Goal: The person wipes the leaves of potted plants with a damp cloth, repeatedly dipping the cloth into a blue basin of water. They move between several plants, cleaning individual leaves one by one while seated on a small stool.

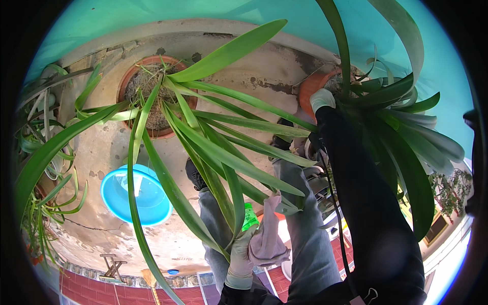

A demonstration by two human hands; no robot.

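Note:
My left hand [243,249], in a white glove, holds a pale pink cloth [268,248] in front of my legs. Long strap-shaped leaves [228,148] from a potted plant hang just above it. A bright green plastic object [249,218] shows behind this hand, partly covered. My right hand [322,100], also gloved, is closed at the rim of a terracotta-coloured flower pot [308,93] on the right; its fingertips are hidden. Broad dark leaves [396,152] of that plant spread over and beside my right sleeve. The other round pot [131,72], filled with dry soil, stands at upper left.
A blue plastic basin [114,207] sits on the concrete floor [85,152]. More potted plants [49,206] line the left side. Beyond are a small wooden folding stool [112,268] and a broom [150,279]. A turquoise wall [152,13] runs along the back.

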